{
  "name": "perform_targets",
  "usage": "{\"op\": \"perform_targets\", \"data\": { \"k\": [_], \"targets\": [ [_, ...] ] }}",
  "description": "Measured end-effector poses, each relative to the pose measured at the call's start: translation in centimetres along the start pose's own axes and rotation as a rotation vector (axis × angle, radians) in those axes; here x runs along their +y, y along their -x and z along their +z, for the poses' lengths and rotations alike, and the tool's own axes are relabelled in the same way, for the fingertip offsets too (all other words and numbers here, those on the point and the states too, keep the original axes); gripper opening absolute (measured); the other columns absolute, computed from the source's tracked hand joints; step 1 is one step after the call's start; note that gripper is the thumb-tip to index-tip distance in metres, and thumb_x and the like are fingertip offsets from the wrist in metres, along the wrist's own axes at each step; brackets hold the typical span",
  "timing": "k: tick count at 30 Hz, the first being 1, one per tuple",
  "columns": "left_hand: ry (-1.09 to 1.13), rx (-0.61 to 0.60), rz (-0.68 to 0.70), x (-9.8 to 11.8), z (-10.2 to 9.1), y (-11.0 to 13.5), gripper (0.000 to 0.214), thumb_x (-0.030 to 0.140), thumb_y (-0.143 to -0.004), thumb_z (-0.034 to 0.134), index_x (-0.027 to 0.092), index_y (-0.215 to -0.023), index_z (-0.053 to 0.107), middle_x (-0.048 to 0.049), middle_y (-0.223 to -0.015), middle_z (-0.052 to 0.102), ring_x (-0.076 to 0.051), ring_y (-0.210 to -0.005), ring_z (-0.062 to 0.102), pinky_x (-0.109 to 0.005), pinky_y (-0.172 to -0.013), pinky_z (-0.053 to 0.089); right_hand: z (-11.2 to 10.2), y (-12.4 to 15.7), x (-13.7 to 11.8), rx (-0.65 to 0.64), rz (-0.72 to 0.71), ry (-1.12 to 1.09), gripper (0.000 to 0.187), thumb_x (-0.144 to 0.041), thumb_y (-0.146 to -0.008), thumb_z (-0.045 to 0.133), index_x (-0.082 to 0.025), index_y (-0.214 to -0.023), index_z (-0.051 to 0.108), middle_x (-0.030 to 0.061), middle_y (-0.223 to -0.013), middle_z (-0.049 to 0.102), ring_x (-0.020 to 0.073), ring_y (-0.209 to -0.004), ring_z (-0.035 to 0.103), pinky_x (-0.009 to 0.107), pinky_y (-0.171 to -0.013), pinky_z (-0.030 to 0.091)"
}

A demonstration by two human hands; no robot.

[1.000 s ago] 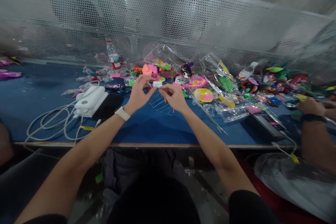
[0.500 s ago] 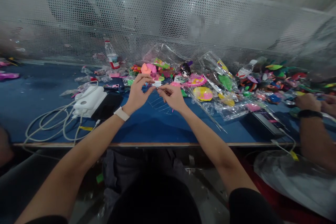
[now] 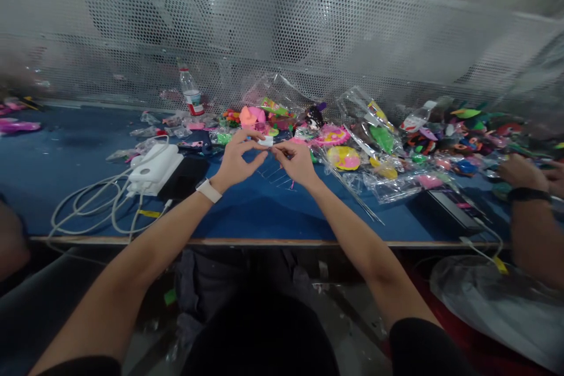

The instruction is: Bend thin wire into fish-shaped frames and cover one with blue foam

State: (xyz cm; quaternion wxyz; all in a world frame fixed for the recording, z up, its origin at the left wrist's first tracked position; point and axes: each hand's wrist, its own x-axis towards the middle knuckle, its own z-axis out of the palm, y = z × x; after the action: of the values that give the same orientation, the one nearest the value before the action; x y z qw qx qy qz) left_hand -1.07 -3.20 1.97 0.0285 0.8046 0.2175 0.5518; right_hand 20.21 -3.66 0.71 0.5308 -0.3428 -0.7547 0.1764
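Note:
Over the blue table, my left hand (image 3: 237, 160) and my right hand (image 3: 296, 162) meet almost fingertip to fingertip. A small white piece (image 3: 266, 141) shows at the left fingers, which seem to hold it; the left thumb is held a little lower. My right hand is closed in a pinch near that piece, and what sits in the pinch is too small to make out. Thin pale wires or strands lie on the table under the hands, with a small pink bit (image 3: 292, 185) close by.
Bagged colourful toys, among them a yellow-and-pink one (image 3: 343, 158), lie behind and right of my hands. Long thin rods (image 3: 359, 200) lie right. A white power adapter (image 3: 154, 170) with cables stands left. Beyond are a bottle (image 3: 192, 97) and a perforated metal screen (image 3: 282, 23). Another person's hand (image 3: 524, 175) works at right.
The left thumb has come away from the right fingertips and sits lower. Both hands stay together at nearly the same spot; the whole view has shifted slightly.

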Motion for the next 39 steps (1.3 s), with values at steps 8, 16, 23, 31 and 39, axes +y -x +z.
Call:
{"op": "perform_targets", "data": {
  "k": [8, 16, 23, 31, 39],
  "targets": [
    [0.505, -0.154, -0.409, -2.6, 0.5, 0.3, 0.034, 0.050, -0.091, 0.083, 0.021, -0.107, 0.078, -0.0129, -0.127, 0.073, -0.028, -0.119, 0.071, -0.042, -0.094, 0.060, -2.1, -0.1, 0.0, -0.053, -0.382, 0.393, 0.033, -0.041, -0.114, 0.058, -0.022, -0.109, 0.085, 0.0078, -0.092, 0.080, 0.0212, -0.081, 0.072, 0.034, -0.076, 0.055],
    [0.654, -0.261, -0.479, -2.6, 0.6, 0.6, 0.034, 0.054, -0.088, 0.086, 0.021, -0.094, 0.078, -0.0123, -0.136, 0.071, -0.028, -0.124, 0.069, -0.046, -0.105, 0.055, -2.5, -0.1, -0.2, -0.157, -0.445, 0.589, 0.031, -0.037, -0.116, 0.056, -0.024, -0.114, 0.084, 0.0059, -0.094, 0.081, 0.0200, -0.085, 0.072, 0.033, -0.075, 0.053],
    [0.654, -0.358, -0.429, -2.6, -0.2, 0.2, 0.035, 0.052, -0.087, 0.088, 0.020, -0.092, 0.074, -0.0126, -0.138, 0.069, -0.025, -0.120, 0.069, -0.043, -0.102, 0.057, -2.2, 0.1, -0.7, -0.196, -0.429, 0.586, 0.030, -0.034, -0.115, 0.056, -0.024, -0.112, 0.084, 0.0054, -0.092, 0.079, 0.0200, -0.087, 0.070, 0.032, -0.076, 0.050],
    [0.321, -0.434, -0.166, -2.0, -1.9, -0.9, 0.032, 0.054, -0.096, 0.078, 0.022, -0.094, 0.074, -0.0137, -0.136, 0.068, -0.029, -0.129, 0.066, -0.052, -0.116, 0.051, -1.2, 0.2, -1.9, -0.203, -0.205, 0.272, 0.025, -0.032, -0.108, 0.064, -0.024, -0.097, 0.085, 0.0029, -0.084, 0.076, 0.0182, -0.072, 0.064, 0.032, -0.073, 0.048],
    [0.127, -0.407, -0.013, -1.0, -2.6, -1.3, 0.020, 0.040, -0.100, 0.073, 0.022, -0.092, 0.070, -0.0121, -0.139, 0.064, -0.027, -0.123, 0.065, -0.051, -0.111, 0.055, -0.7, 0.1, -2.4, -0.216, 0.005, 0.039, 0.026, -0.037, -0.101, 0.069, -0.022, -0.084, 0.083, 0.0017, -0.077, 0.076, 0.0170, -0.067, 0.066, 0.030, -0.067, 0.050]
  ]
}}
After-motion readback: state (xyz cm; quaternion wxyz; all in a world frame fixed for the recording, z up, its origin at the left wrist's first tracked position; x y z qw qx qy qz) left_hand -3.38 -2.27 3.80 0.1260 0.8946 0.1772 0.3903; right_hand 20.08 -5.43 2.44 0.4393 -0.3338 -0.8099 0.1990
